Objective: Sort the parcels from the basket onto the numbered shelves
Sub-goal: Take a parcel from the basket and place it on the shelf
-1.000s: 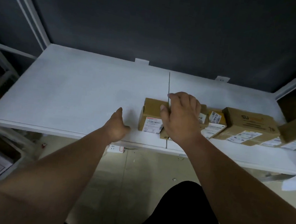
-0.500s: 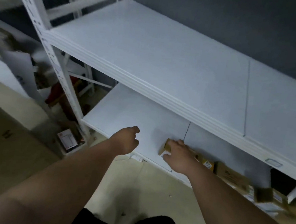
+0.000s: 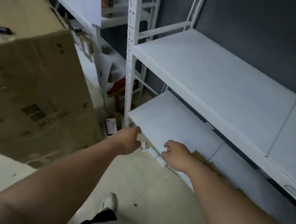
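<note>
Both hands empty — left hand [image 3: 128,141] loosely curled, right hand [image 3: 176,156] relaxed over the lower shelf [image 3: 163,117] by a parcel [image 3: 200,156]: best to turn squarely toward the basket before reaching.

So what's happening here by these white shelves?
A person is sorting parcels onto a white rack. Both hands are empty: the right hand hovers with loosely curled fingers over the front edge of the lower shelf, next to brown parcels already lying there. The left hand hangs near the rack's upright post. The upper shelf is bare where visible. A big cardboard box stands to the left.
</note>
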